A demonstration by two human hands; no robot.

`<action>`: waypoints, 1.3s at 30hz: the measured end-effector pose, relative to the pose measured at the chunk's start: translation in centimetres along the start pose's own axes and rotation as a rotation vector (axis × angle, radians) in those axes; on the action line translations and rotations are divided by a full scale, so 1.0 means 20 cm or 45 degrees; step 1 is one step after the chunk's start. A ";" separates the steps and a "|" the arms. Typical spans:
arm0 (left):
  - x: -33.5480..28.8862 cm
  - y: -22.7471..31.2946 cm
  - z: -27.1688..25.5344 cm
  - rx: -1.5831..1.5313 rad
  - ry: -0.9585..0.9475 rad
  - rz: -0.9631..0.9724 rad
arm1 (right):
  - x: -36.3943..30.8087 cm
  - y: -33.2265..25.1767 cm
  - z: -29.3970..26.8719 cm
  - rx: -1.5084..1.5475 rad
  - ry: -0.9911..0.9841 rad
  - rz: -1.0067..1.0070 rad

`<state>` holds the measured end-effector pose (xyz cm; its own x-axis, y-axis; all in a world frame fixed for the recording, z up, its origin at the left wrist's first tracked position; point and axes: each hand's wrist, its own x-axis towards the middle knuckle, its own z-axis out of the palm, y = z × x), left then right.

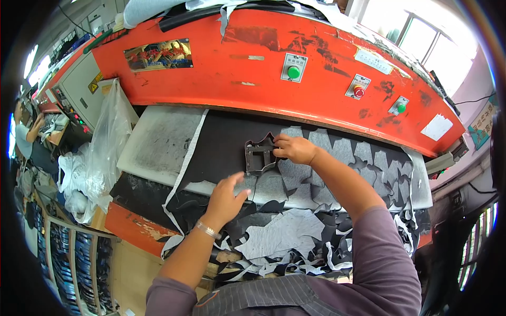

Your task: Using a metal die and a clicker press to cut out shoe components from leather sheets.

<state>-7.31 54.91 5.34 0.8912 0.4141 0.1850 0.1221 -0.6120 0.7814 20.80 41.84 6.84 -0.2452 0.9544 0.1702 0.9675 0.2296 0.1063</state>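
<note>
A dark metal cutting die (pixel 257 149), an outlined shape with inner bars, rests on a black sheet of material (pixel 224 138). My right hand (pixel 297 149) has its fingers closed on the die's right edge. Just nearer to me, my left hand (pixel 226 199) hovers with fingers apart, holding nothing; a bracelet circles that wrist. Right of the die, the sheet is cut through, and grey board shows between dark leftover strips. Beneath the sheet lies a pale cutting board (pixel 155 138), bare on its left side.
An orange press beam (pixel 221 79) spans the far side, with green buttons (pixel 293 72) and a red one (pixel 359 91). Scraps (pixel 287 231) heap along the near edge. Plastic bags (pixel 100 158) hang left, beside a grey cabinet (pixel 79 95). Another person (pixel 25 137) works far left.
</note>
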 end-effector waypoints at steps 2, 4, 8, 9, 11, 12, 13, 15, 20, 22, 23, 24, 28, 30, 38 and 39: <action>0.12 -0.08 0.07 -0.015 0.044 0.023 | -0.03 0.01 0.05 0.094 0.025 0.053; 0.19 -0.16 0.12 -0.024 0.092 0.038 | -0.01 -0.03 0.06 0.195 0.053 0.099; 0.27 -0.21 0.19 0.211 0.111 0.153 | -0.12 -0.14 0.16 0.505 0.327 0.803; 0.28 -0.23 0.21 0.245 0.095 0.137 | -0.15 -0.16 0.19 0.739 0.317 1.054; 0.31 -0.25 0.23 0.287 0.074 0.186 | -0.18 -0.14 0.25 0.673 0.294 1.068; 0.32 -0.26 0.22 0.302 0.095 0.203 | -0.15 -0.13 0.25 0.624 0.290 1.070; 0.34 -0.26 0.22 0.318 0.115 0.218 | -0.12 -0.13 0.24 0.577 0.283 1.071; 0.34 -0.24 0.21 0.332 0.134 0.193 | -0.08 -0.13 0.23 0.600 0.283 1.084; 0.40 -0.23 0.23 0.193 0.142 -0.003 | -0.13 -0.11 0.28 0.663 0.466 1.067; 0.39 -0.22 0.22 0.188 0.168 -0.051 | -0.14 -0.12 0.28 0.633 0.537 1.044; 0.39 -0.22 0.22 0.195 0.161 -0.056 | -0.14 -0.12 0.29 0.644 0.537 1.048; 0.39 -0.21 0.21 0.211 0.165 -0.056 | -0.13 -0.12 0.28 0.640 0.550 1.052; 0.38 -0.21 0.21 0.260 0.186 0.003 | -0.14 -0.12 0.27 0.667 0.624 1.061; 0.37 -0.21 0.21 0.304 0.194 0.045 | -0.14 -0.13 0.28 0.803 0.663 1.127; 0.40 -0.23 0.22 0.378 0.215 0.166 | -0.12 -0.13 0.27 0.586 0.708 1.101; 0.41 -0.23 0.23 0.373 0.212 0.168 | -0.13 -0.13 0.28 0.582 0.705 1.106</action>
<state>1.33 58.02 0.53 0.8273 0.4079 0.3862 0.1522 -0.8245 0.5449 19.29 39.86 0.66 0.6384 0.6348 0.4352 0.7279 -0.3141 -0.6095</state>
